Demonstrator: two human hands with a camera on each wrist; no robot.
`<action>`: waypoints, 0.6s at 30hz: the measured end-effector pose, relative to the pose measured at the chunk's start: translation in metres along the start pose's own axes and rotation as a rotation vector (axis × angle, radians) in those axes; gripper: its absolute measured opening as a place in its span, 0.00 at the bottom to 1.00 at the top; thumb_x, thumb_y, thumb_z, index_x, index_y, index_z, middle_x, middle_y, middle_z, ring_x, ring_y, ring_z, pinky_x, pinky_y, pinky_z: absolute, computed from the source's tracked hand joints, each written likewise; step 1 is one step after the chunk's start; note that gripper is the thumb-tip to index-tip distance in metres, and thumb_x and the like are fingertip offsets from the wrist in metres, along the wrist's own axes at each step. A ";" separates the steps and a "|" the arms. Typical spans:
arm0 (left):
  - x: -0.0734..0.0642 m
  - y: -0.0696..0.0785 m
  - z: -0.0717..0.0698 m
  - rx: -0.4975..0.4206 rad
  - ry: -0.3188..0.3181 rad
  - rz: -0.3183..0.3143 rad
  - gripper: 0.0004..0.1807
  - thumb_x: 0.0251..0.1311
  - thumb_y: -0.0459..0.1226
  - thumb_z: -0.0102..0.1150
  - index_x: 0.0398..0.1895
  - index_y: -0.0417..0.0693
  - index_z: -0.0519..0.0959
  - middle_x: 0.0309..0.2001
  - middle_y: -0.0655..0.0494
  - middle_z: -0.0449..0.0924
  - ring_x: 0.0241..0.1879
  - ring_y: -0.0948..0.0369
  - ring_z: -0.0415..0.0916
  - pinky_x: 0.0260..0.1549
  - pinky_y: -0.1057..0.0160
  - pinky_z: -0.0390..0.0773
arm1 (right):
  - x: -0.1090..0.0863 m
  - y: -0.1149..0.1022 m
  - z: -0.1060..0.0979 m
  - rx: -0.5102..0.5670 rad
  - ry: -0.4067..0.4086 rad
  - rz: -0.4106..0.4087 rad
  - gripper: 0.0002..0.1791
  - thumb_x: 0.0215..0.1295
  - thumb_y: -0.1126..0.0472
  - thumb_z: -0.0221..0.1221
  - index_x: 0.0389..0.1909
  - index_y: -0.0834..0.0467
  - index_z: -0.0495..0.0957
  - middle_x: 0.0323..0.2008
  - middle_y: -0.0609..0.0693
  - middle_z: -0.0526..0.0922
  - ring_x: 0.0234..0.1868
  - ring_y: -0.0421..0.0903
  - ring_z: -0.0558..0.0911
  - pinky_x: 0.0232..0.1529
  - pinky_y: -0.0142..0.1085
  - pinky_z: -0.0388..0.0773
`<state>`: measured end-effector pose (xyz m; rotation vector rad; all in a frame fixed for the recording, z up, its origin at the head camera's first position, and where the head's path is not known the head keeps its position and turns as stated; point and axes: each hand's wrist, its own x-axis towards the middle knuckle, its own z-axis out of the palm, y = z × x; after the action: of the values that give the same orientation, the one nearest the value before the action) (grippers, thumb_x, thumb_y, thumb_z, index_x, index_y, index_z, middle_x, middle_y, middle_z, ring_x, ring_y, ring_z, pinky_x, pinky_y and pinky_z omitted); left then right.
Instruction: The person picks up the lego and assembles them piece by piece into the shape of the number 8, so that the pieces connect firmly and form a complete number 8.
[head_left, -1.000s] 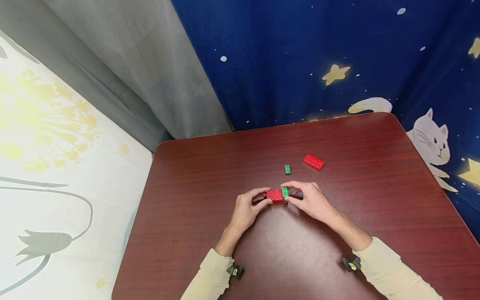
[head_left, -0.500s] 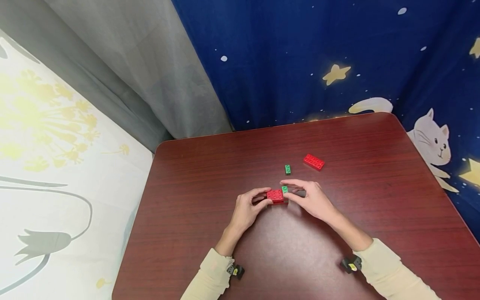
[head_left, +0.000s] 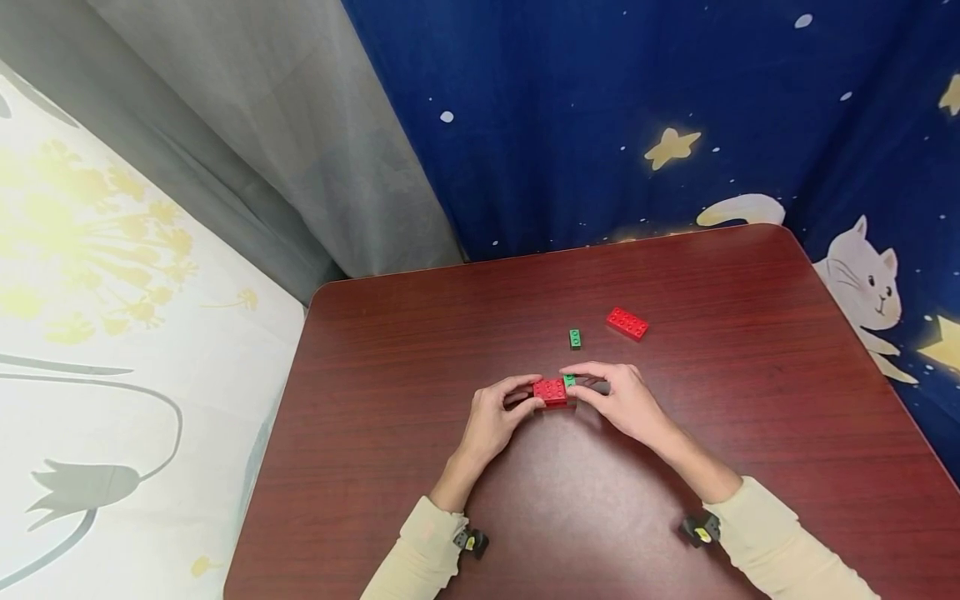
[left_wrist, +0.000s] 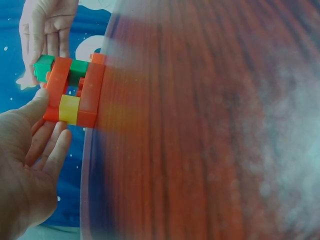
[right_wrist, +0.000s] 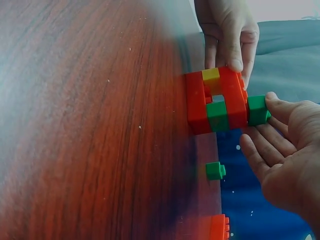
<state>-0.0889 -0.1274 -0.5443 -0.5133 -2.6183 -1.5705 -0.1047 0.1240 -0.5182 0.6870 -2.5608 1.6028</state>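
A brick stack stands on the table, its upper red brick [head_left: 550, 392] studded on top. In the left wrist view a yellow brick [left_wrist: 69, 109] and a green brick [left_wrist: 77, 71] separate the upper red brick from the lower red brick [left_wrist: 91, 95]. My left hand [head_left: 491, 418] grips the stack's left end between thumb and fingers. At the right end, my right hand [head_left: 628, 404] pinches a small green brick [right_wrist: 257, 110] against the top of the upper red brick. Whether its studs are fully pressed in, I cannot tell.
A loose green brick [head_left: 574, 339] lies just beyond the hands on the dark red table [head_left: 390, 358]. Behind it to the right is a loose red brick [head_left: 627, 324]. Curtains [head_left: 570, 125] hang along the far table edge.
The right thumb and fingers have shifted slightly on the small green brick, and less of its top shows. My left hand and the stack have stayed in place.
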 end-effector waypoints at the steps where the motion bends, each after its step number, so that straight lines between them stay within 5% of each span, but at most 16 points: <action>1: 0.000 0.000 0.000 -0.001 -0.001 0.001 0.20 0.64 0.39 0.75 0.59 0.51 0.87 0.53 0.55 0.89 0.50 0.65 0.88 0.48 0.67 0.86 | 0.000 0.000 0.000 0.001 -0.001 -0.001 0.16 0.64 0.62 0.75 0.53 0.54 0.90 0.47 0.48 0.92 0.39 0.42 0.90 0.39 0.41 0.85; 18: -0.001 -0.001 0.001 0.011 0.015 0.029 0.21 0.63 0.38 0.76 0.59 0.49 0.87 0.53 0.52 0.89 0.49 0.61 0.89 0.48 0.67 0.86 | -0.004 0.003 0.002 0.046 -0.010 0.052 0.18 0.66 0.60 0.75 0.56 0.55 0.89 0.43 0.48 0.92 0.35 0.43 0.88 0.31 0.33 0.78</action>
<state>-0.0886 -0.1272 -0.5461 -0.5337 -2.5953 -1.5440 -0.1016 0.1251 -0.5225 0.6387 -2.5772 1.6832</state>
